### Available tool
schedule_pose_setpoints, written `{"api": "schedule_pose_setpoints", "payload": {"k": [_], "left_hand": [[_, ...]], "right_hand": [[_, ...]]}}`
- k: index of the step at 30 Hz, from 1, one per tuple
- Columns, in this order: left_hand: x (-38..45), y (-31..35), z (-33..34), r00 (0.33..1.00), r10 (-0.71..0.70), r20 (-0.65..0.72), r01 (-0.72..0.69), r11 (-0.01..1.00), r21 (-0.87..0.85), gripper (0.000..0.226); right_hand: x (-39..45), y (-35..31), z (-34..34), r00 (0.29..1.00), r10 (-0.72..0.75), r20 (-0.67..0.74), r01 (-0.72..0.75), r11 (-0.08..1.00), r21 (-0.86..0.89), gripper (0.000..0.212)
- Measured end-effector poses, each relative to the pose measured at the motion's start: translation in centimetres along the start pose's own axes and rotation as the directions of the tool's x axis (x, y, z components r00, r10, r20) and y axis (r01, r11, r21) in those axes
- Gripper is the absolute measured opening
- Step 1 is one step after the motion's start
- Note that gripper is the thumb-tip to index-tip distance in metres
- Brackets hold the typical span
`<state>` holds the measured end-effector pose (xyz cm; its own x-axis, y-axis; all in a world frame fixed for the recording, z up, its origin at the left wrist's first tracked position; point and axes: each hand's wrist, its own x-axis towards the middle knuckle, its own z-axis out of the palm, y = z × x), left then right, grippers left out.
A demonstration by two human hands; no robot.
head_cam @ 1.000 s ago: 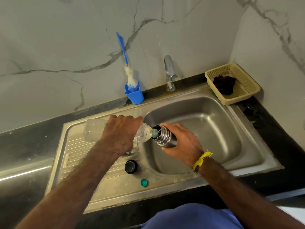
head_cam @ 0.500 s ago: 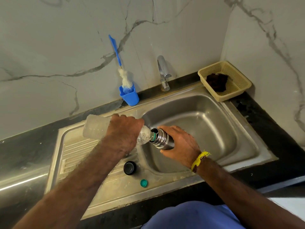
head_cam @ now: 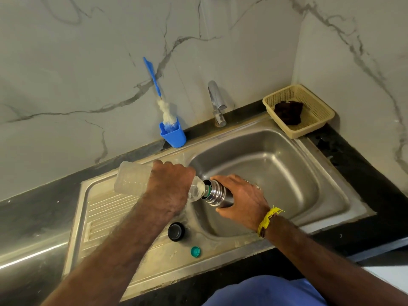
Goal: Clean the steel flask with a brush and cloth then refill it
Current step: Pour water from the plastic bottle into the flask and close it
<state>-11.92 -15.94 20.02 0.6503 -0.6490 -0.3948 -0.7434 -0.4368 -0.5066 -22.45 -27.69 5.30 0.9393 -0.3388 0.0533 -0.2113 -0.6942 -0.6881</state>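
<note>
My right hand (head_cam: 239, 198) grips the steel flask (head_cam: 217, 195), tilted over the left rim of the sink basin (head_cam: 276, 173). My left hand (head_cam: 170, 187) holds a clear plastic bottle (head_cam: 132, 178) tipped on its side, its green-ringed neck pressed into the flask's open mouth. The flask's black cap (head_cam: 176, 231) and the bottle's green cap (head_cam: 195, 251) lie on the drainboard near the front edge. A blue-handled bottle brush (head_cam: 162, 100) stands in a blue cup (head_cam: 173, 134) against the wall. A dark cloth (head_cam: 288, 112) lies in a beige basket (head_cam: 318, 122) at the back right.
A chrome tap (head_cam: 217, 104) stands behind the basin. The ribbed drainboard (head_cam: 103, 208) stretches left of my hands. Black counter (head_cam: 353, 173) borders the sink at right and front. Marble walls close the back and the right side.
The plastic bottle's base has tipped higher while its neck stays in the flask's mouth. Both hands keep their grip; the view has shifted slightly.
</note>
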Motion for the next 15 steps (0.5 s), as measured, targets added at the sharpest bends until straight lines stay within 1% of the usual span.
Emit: {"api": "schedule_pose_setpoints", "payload": {"k": [5, 10, 15], "left_hand": [[-0.4, 0.1, 0.1, 1.000, -0.009, -0.003, 0.009, 1.000, 0.000, 0.047], [-0.2, 0.6, -0.2, 1.000, -0.016, 0.026, 0.015, 0.999, 0.038, 0.055], [0.0, 1.0, -0.5, 1.000, -0.018, 0.024, 0.017, 0.998, 0.054, 0.052]], "right_hand": [[0.1, -0.2, 0.3, 1.000, -0.009, 0.023, 0.009, 1.000, 0.010, 0.074], [0.2, -0.2, 0.5, 0.999, -0.011, 0.033, 0.011, 1.000, 0.008, 0.075], [0.4, -0.1, 0.7, 0.999, -0.013, 0.031, 0.013, 1.000, 0.016, 0.075]]}}
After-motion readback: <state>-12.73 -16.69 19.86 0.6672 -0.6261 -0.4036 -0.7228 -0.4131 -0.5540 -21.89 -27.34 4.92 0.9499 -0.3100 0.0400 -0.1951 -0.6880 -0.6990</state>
